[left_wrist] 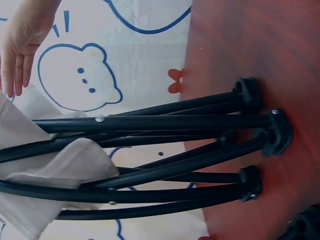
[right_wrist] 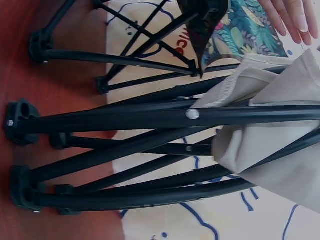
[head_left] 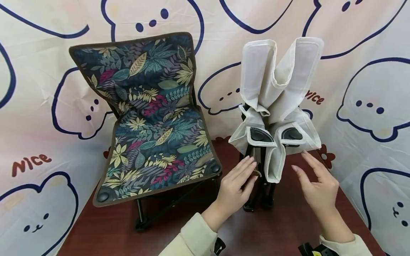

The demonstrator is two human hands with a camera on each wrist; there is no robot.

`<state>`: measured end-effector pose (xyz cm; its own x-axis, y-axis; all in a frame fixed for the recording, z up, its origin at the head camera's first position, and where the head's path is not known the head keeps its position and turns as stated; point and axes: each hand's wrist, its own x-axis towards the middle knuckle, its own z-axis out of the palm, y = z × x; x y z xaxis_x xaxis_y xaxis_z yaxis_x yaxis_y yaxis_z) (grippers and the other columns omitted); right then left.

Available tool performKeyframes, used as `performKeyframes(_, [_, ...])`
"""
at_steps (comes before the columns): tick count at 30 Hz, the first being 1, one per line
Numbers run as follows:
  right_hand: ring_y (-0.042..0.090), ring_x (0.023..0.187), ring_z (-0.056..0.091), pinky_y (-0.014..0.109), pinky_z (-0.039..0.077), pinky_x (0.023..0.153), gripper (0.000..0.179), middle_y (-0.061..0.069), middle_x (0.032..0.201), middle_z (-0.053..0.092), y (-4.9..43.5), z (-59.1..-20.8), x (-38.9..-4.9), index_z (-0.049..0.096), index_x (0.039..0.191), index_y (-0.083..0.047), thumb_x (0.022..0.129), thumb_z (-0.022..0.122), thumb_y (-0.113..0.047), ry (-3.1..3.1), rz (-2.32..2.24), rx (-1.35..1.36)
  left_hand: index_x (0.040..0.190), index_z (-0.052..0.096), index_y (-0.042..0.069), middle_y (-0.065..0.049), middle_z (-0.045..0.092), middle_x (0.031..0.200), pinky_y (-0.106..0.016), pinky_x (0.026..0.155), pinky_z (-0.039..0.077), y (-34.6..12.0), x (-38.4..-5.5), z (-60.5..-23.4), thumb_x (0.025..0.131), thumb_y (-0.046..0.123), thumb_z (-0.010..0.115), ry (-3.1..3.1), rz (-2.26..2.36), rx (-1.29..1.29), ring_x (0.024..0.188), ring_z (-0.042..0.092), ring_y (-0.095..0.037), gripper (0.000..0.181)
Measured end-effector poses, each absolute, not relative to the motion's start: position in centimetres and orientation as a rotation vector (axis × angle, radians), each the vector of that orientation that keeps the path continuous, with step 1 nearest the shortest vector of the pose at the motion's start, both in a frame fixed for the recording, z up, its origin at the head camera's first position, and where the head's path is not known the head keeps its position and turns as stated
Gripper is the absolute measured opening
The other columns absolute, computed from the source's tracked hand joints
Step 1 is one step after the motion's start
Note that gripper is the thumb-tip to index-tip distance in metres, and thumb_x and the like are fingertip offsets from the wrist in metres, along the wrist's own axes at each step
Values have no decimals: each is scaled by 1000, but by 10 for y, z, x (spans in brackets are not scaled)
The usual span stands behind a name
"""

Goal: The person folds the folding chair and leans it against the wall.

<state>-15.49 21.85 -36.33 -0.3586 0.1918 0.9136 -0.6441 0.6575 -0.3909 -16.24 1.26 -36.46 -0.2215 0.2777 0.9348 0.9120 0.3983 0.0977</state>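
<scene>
A white folding chair [head_left: 283, 92] stands folded up on the dark red table, its cloth bunched in pleats between black corner caps. Its bundled black legs [left_wrist: 175, 122] rest on plastic feet, seen from the side in both wrist views. Beside the chair's left front is my left hand [head_left: 235, 186], fingers fairly straight; in the head view they overlap the dark frame, and contact is unclear. My right hand [head_left: 320, 186] is held off the chair's right side, thumb and fingers spread with nothing between them. The left hand's fingertips [right_wrist: 300, 22] also show near the cloth in the right wrist view.
To the left stands an unfolded chair [head_left: 160, 142] with dark leaf-patterned cloth and crossed black legs. Behind everything hangs a pale curtain [head_left: 362, 149] with blue cartoon outlines. The reddish-brown tabletop [head_left: 272, 234] reaches to the curtain.
</scene>
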Motion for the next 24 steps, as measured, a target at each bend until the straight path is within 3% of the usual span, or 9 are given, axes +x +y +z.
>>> performKeyframes(7, [5,97,54,13,38,83,36,17,96,62,220,-380,-154,64,99,3,71,71,-18,-1838,939,370,105,57,-11,-20,57,107,-29,86,41,9,-164,-386,79,3,60,-1814,-973,-996,103,52,-27,29])
performKeyframes(14, [-4,94,52,7,37,77,42,17,92,63,218,-394,-155,64,98,3,57,73,9,-1923,988,319,107,56,-9,-20,56,108,-27,85,41,6,-164,-403,77,1,62,-1891,-1035,-976,103,52,-26,32])
performKeyframes(18, [-6,91,51,6,36,73,39,14,93,63,219,-404,-154,64,100,0,61,72,6,-1996,1035,291,108,56,-9,-20,56,108,-26,84,42,6,-166,-411,75,0,63,-1930,-1039,-947,104,51,-23,34])
performKeyframes(21, [-2,93,53,7,36,75,38,7,97,63,228,-428,-164,64,103,-5,66,72,-1,-1987,1083,310,108,56,-8,-19,56,108,-24,83,43,7,-166,-418,75,0,63,-1968,-1073,-913,105,51,-21,34])
performKeyframes(24, [10,93,56,17,40,75,37,4,99,63,242,-462,-180,65,103,-9,68,72,-6,-1995,1128,307,108,57,-6,-18,56,109,-23,83,42,9,-166,-426,76,1,63,-2012,-1142,-872,106,50,-21,34])
